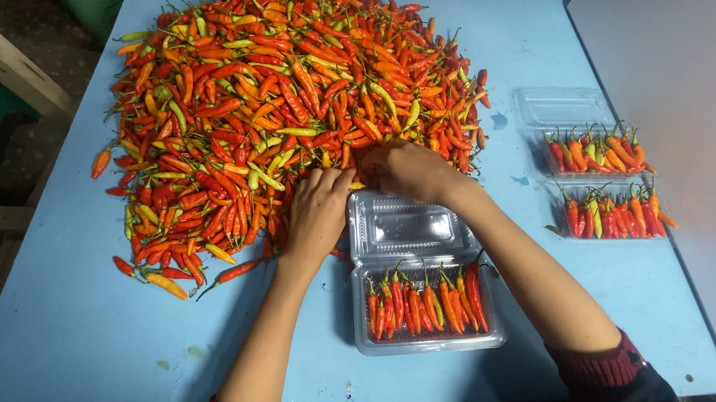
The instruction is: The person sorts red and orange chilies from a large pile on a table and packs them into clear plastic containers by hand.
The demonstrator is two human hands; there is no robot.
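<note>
Chillies (286,106) in red, orange and green lie in a broad heap on the blue table (77,342), spreading away from both hands and out to the left. The left hand (319,212) rests palm down at the near edge of the heap, fingers curled into the chillies; whether it has hold of any cannot be told, since the fingertips are buried. The right hand (410,171) sits just beside it, almost touching, knuckles up and fingers bent down into the same edge of the heap, its grasp also hidden.

Just below the hands, between the two forearms, stands an open clear plastic box (428,337). Its lid (405,223) lies flat under the right wrist, and its tray holds a row of chillies laid side by side, stems pointing toward the hands. Well to the right of the right arm sit two more filled trays (610,186), one behind the other, with another clear lid (563,106) beyond them.
</note>
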